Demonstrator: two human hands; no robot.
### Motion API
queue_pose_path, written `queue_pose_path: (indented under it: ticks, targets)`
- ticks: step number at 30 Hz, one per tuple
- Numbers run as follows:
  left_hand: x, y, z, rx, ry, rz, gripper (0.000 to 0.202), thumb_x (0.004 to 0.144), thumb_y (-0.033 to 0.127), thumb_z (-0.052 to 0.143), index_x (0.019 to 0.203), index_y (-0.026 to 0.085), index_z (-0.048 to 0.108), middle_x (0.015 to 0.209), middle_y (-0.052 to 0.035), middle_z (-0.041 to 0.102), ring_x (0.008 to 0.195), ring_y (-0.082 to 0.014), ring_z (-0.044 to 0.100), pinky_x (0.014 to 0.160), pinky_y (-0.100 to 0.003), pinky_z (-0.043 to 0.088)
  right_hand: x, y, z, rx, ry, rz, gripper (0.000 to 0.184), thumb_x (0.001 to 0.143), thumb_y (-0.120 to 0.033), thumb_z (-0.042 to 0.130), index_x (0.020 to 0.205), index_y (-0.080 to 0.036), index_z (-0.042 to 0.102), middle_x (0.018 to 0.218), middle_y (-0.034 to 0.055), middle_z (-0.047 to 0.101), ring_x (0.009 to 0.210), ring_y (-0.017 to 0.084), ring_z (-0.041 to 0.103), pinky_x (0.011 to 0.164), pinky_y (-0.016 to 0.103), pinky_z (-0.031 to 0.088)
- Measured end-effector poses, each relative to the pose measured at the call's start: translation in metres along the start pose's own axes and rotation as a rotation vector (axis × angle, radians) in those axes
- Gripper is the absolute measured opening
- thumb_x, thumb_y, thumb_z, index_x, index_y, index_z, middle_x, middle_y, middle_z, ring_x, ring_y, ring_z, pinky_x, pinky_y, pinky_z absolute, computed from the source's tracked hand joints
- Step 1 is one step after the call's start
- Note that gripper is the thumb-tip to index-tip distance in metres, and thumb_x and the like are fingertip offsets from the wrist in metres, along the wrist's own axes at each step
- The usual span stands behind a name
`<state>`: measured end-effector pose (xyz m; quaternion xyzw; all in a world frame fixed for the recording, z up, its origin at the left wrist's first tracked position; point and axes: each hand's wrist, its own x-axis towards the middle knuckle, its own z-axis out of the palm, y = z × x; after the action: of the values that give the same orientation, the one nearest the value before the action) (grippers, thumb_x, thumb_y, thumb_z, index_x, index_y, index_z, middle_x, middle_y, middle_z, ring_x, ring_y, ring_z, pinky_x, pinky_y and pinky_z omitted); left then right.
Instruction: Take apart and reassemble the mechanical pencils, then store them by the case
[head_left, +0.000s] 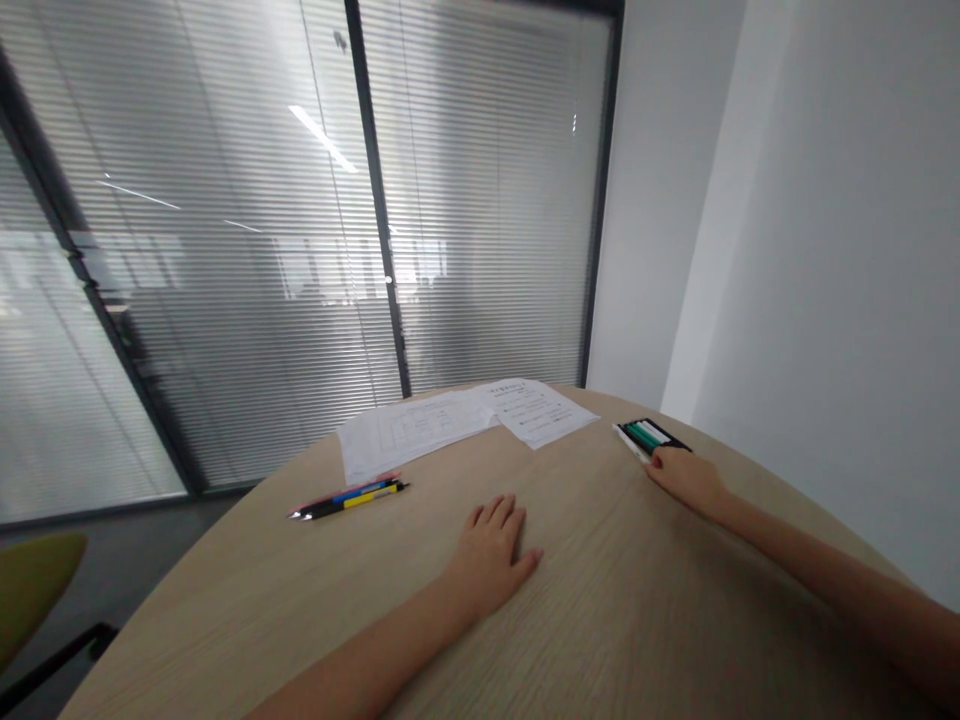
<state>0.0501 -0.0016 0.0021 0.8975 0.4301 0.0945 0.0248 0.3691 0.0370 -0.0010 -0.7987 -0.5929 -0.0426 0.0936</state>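
My left hand lies flat on the wooden table, its fingers a little apart and nothing in it. At the right, my right hand is closed, with its thumb and fingertips on the near end of a slim white pen-like stick. Just beyond that hand sits a flat black case holding green and white strips or pens. The hand covers part of the case, and the exact kind of its contents is too small to tell.
Several pens, yellow, blue and red, lie together left of centre. Two printed paper sheets overlap at the far edge. A green chair stands at the lower left. Glass panels with blinds and a white wall rise behind.
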Motion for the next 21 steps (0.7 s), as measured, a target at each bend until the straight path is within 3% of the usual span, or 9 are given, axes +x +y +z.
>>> queue_pose_path:
  ticks: [21]
  targets:
    - [0.0008,-0.0008,0.002,0.001,-0.002,-0.007,0.053,0.078,0.044,0.032,0.12,0.013,0.039,0.131,-0.0116,0.032,0.12,-0.0231,0.028,0.098,-0.04,0.02,-0.0021,0.0061,-0.0034,0.004,-0.008,0.088,0.02,0.073,-0.029,0.041,0.075,-0.015,0.056,0.081,0.0106,0.061,0.074,0.024,0.058,0.056,0.03,0.04]
